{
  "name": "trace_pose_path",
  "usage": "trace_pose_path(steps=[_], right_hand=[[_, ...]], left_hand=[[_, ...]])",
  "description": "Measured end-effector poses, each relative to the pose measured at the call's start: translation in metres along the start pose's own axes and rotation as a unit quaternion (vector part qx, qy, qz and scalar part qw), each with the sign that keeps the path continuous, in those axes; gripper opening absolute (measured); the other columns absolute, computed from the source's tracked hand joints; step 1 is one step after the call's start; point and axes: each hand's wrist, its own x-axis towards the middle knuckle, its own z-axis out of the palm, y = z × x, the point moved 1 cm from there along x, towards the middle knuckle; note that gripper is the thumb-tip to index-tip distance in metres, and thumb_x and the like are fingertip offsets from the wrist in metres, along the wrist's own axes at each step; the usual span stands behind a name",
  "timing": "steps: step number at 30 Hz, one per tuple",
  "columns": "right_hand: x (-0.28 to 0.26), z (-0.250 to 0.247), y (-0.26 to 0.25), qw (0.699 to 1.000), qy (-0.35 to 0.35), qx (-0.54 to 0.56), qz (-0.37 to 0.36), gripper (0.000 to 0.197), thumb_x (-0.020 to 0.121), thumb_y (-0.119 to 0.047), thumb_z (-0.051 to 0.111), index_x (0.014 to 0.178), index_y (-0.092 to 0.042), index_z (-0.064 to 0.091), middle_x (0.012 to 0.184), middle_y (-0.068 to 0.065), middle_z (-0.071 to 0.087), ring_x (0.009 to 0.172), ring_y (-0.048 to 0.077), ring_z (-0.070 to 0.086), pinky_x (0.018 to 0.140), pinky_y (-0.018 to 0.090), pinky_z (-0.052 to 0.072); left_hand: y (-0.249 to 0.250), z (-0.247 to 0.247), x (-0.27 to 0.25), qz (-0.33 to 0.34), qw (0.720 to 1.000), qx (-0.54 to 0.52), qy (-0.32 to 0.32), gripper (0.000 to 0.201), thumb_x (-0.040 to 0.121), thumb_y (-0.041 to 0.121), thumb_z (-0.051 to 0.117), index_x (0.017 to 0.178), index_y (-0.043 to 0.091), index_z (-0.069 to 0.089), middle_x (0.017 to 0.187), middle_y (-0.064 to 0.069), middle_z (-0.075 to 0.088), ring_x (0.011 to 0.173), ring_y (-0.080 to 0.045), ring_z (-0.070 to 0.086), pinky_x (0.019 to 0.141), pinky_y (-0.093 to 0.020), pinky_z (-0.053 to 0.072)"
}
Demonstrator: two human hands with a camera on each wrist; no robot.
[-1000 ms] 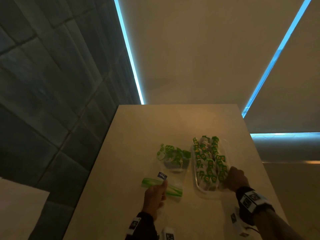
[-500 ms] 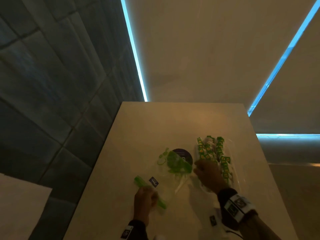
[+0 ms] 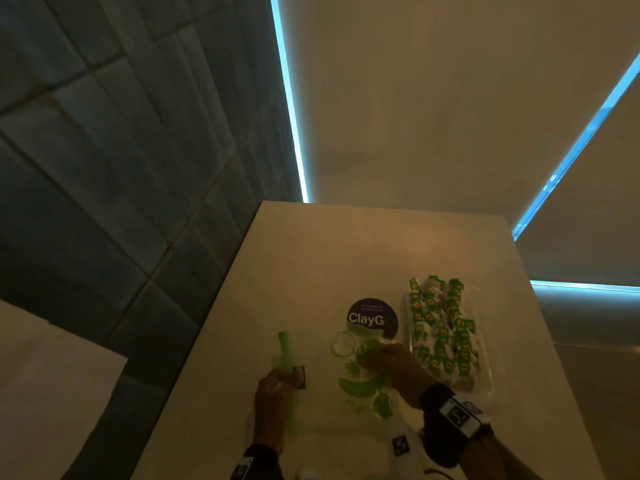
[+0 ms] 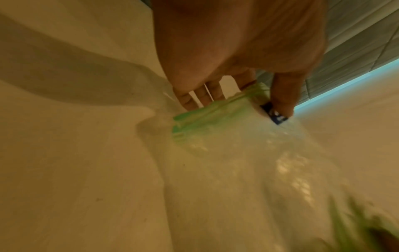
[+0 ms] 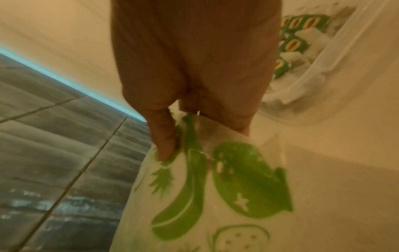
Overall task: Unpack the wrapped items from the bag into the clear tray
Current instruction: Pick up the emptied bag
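Note:
A clear plastic bag (image 3: 332, 379) printed with green fruit shapes is stretched between both hands over the table. My left hand (image 3: 277, 393) pinches its green zip strip (image 4: 207, 117) beside a small blue slider (image 4: 274, 117). My right hand (image 3: 394, 365) pinches the printed end of the bag (image 5: 215, 187) between thumb and fingers. To the right, the clear tray (image 3: 485, 386) holds several wrapped items (image 3: 440, 330) in white and green wrappers; the tray's rim (image 5: 336, 56) shows beside my right hand. I see nothing inside the bag.
A dark round sticker reading "ClayG" (image 3: 372, 317) lies on the beige table (image 3: 311, 258) just beyond the bag. The table's left edge borders a grey tiled floor (image 3: 104, 168). A white surface (image 3: 45, 393) sits at lower left.
My right hand left the tray and came across to take hold of the bag's printed end. The left hand drew the zip end left and nearer, stretching the bag and baring the sticker.

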Motion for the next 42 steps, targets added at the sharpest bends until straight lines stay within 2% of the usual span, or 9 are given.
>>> trace_pose_path(steps=[4,12,18,22,24,31,35,39,42], right_hand=[[-0.023,-0.016,-0.022,0.993,-0.053,0.102,-0.018,0.026,0.084,-0.004,0.066,0.106,0.009,0.065,0.098,0.025,0.066,0.090,0.037,0.064,0.082,0.047,0.057],[-0.059,-0.033,-0.046,0.986,-0.116,0.117,-0.005,0.042,0.081,-0.006,0.070,0.122,0.000,0.060,0.105,0.024,0.069,0.086,0.033,0.069,0.069,0.042,0.059],[-0.066,-0.047,-0.056,0.988,-0.036,0.137,-0.059,0.032,0.084,0.005,0.057,0.113,-0.005,0.065,0.106,0.020,0.071,0.089,0.033,0.068,0.072,0.042,0.053],[-0.067,-0.056,-0.057,0.988,-0.010,0.135,-0.069,0.029,0.079,-0.003,0.068,0.105,0.007,0.060,0.095,0.029,0.061,0.080,0.040,0.056,0.056,0.035,0.045],[-0.073,-0.057,-0.061,0.990,-0.011,0.110,-0.084,0.012,0.088,0.007,0.052,0.085,0.006,0.064,0.082,0.024,0.059,0.068,0.033,0.057,0.057,0.034,0.045],[-0.081,-0.052,-0.089,0.982,-0.083,-0.080,-0.149,0.052,0.080,0.020,0.034,0.051,-0.011,0.064,0.073,0.017,0.060,0.079,0.025,0.061,0.083,0.035,0.053],[-0.090,-0.027,-0.112,0.962,-0.133,-0.144,-0.190,0.059,0.083,0.023,0.030,0.049,-0.013,0.063,0.063,0.004,0.062,0.071,0.013,0.062,0.092,0.031,0.051],[-0.083,-0.032,-0.108,0.974,-0.041,0.006,-0.221,0.036,0.097,0.004,0.036,0.089,0.001,0.071,0.097,0.018,0.069,0.090,0.024,0.068,0.091,0.041,0.055],[-0.079,-0.039,-0.084,0.963,-0.003,0.218,-0.157,0.046,0.095,-0.044,0.051,0.124,-0.010,0.063,0.118,0.019,0.062,0.107,0.033,0.060,0.096,0.045,0.046]], left_hand=[[0.026,0.002,-0.007,-0.034,0.986,-0.070,-0.147,0.030,0.076,0.031,0.073,0.100,0.013,0.072,0.102,-0.015,0.071,0.097,-0.036,0.065,0.091,-0.051,0.050],[0.090,0.018,-0.032,0.116,0.965,-0.014,-0.236,0.019,0.088,0.005,0.063,0.107,0.003,0.059,0.099,-0.022,0.070,0.069,-0.025,0.066,0.057,-0.032,0.052],[0.113,0.006,-0.042,0.152,0.955,-0.011,-0.253,0.082,0.086,-0.003,0.063,0.139,0.040,0.017,0.101,-0.015,0.073,0.067,-0.034,0.067,0.060,-0.036,0.056],[0.119,0.000,-0.045,0.202,0.945,0.006,-0.259,0.030,0.084,-0.013,0.057,0.099,0.008,0.073,0.100,-0.020,0.071,0.075,-0.032,0.070,0.064,-0.033,0.055],[0.118,-0.003,-0.049,0.212,0.928,0.015,-0.305,0.024,0.081,-0.020,0.050,0.075,-0.008,0.070,0.105,-0.019,0.071,0.094,-0.029,0.070,0.075,-0.032,0.055],[0.139,-0.010,-0.052,0.154,0.911,0.164,-0.345,0.032,0.083,0.019,0.054,0.108,0.006,0.068,0.116,0.001,0.069,0.111,-0.014,0.063,0.097,-0.032,0.051],[0.128,0.034,-0.078,0.105,0.828,0.255,-0.488,0.043,0.079,0.028,0.076,0.119,0.029,0.060,0.120,-0.001,0.067,0.109,-0.017,0.064,0.096,-0.034,0.052],[0.113,0.049,-0.084,0.094,0.869,0.188,-0.448,0.025,0.077,0.022,0.078,0.100,0.012,0.074,0.097,0.000,0.074,0.092,-0.016,0.070,0.083,-0.030,0.056],[0.110,0.049,-0.080,0.114,0.921,0.074,-0.366,0.010,0.078,0.010,0.077,0.087,0.010,0.075,0.089,-0.011,0.072,0.083,-0.029,0.068,0.082,-0.050,0.057]])
